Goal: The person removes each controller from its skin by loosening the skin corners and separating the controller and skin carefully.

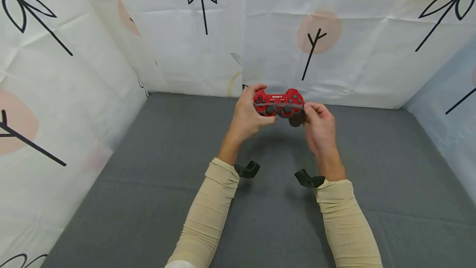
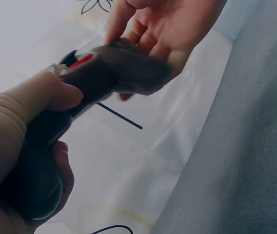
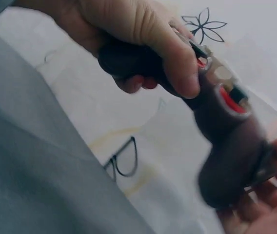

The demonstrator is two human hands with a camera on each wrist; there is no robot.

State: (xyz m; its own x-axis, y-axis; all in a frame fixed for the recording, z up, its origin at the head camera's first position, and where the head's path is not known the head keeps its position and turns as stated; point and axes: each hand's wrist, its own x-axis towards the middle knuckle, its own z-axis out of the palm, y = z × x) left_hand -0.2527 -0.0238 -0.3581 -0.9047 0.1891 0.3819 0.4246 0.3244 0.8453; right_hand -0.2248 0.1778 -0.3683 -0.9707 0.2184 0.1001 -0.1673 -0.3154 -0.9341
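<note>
Pale, creased fabric hangs behind and to both sides of the hands, printed with peach discs, black stems and outlined petals. Beneath the hands spreads a matte grey surface, fine and cloth-like, with faint seams and soft shadows.

Between the 2 hands, held up off the surface, is a red game controller with white SONY lettering. Its top face shows dark round buttons and 2 black, domed thumbsticks. Over part of it stretches a smooth dark cover; its edge crosses the face as a band just above the thumbsticks, and red shows through its openings in the wrist views.

The left hand firmly grasps the controller by the end on its own side, palm wrapped about the rounded grip and thumb pressed along the cover. The right hand pinches the cover's edge at the opposite end, thumb against bent fingers, just beside a bulbous dark grip.

Behind each hand, a black angular mount juts inward from the wrist. Farther back along both forearms, beige sleeves gather in fine, snug wrinkles, with a white patch at the left one's lower end.
</note>
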